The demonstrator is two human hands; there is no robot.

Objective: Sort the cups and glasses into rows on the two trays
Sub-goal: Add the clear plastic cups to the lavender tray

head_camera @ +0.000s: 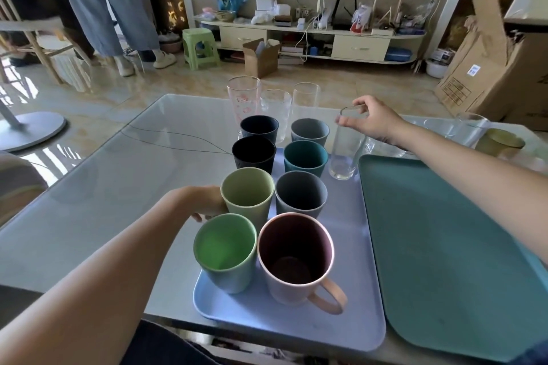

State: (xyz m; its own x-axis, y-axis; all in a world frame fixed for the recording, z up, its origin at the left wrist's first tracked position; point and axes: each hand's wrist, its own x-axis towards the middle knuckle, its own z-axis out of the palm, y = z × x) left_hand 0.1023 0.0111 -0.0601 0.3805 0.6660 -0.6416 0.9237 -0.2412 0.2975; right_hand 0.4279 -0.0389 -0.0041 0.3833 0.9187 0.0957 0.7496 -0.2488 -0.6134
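A pale blue tray (350,299) holds two rows of coloured cups, with a pink mug (296,258) and a green cup (225,252) nearest me. My left hand (204,201) is shut around the side of the pale green cup (247,195) in the left row. My right hand (373,120) grips the rim of a tall clear glass (345,148) that stands at the blue tray's far right part. An empty teal tray (444,246) lies to the right. Three clear glasses (274,104) stand behind the cups.
More clear glasses (468,127) and a yellowish glass (501,142) stand on the table (103,187) at the far right, behind my right arm. A person stands at the back left by a chair. Cardboard boxes lean at the right.
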